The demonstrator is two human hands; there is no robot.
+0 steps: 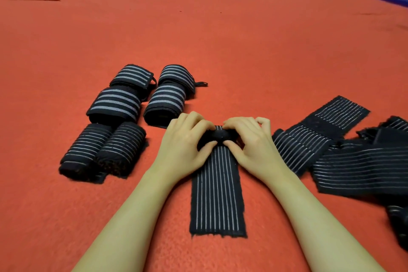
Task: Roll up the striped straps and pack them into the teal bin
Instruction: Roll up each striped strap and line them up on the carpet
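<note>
Head view: left hand (pixel 184 139) and right hand (pixel 250 140) both gripped rolled far end of black white-striped elastic strap (pixel 217 192) on red felt surface (pixel 220 40), fingertips hidden behind roll. Six rolled straps (pixel 120 117) lay left; loose strap pile (pixel 344 152) right, cut off by edge.

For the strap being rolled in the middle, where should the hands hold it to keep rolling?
Best on the rolled end, not the flat tail. The left hand and right hand already pinch it from above, one at each side, thumbs on the near face. The roll lies crosswise and the tail runs straight toward the person, so gripping both ends probably keeps it even.
</note>
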